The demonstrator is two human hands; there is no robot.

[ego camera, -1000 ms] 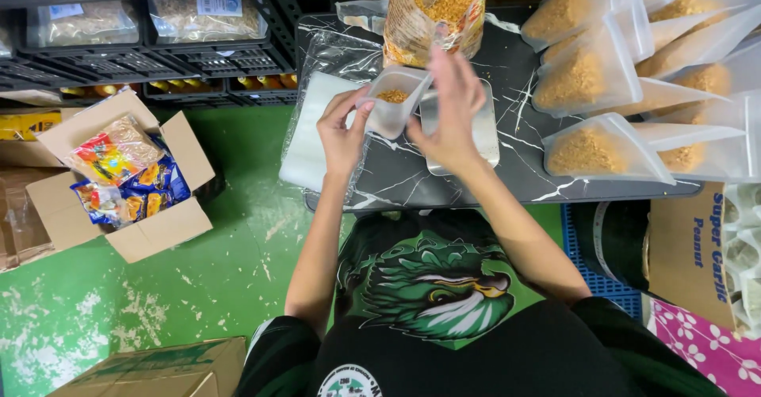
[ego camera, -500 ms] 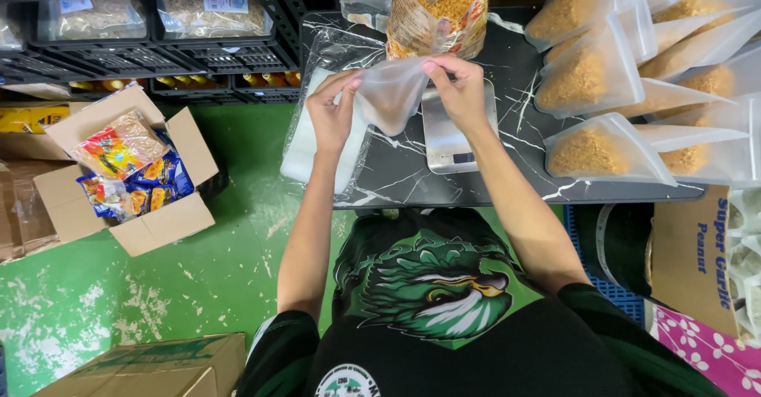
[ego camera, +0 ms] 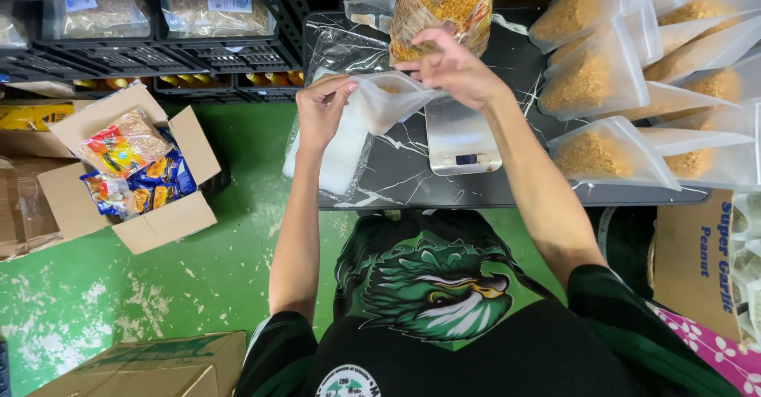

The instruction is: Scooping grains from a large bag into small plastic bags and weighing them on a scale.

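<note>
Both hands hold a small frosted zip pouch [ego camera: 387,100] by its top edge, lifted above the dark marble-pattern table [ego camera: 412,183]. My left hand [ego camera: 321,112] pinches the pouch's left end; my right hand [ego camera: 452,68] pinches the right end. A little golden-brown snack shows inside it. Below sits a small silver scale [ego camera: 460,137] with nothing on its plate. Behind my right hand stands a big open bag of golden snack [ego camera: 444,1].
Several filled frosted pouches [ego camera: 602,155] lie at the table's right. A stack of flat unfilled pouches [ego camera: 337,155] rests at its left edge. An open cardboard box of colourful packets [ego camera: 127,167] stands on the green floor, left. Black wire shelves [ego camera: 158,17] run behind. More cartons [ego camera: 701,262] sit right.
The pouch has come up off the scale and now hangs stretched between both hands, which have shifted from the scale toward the pouch's top edge.
</note>
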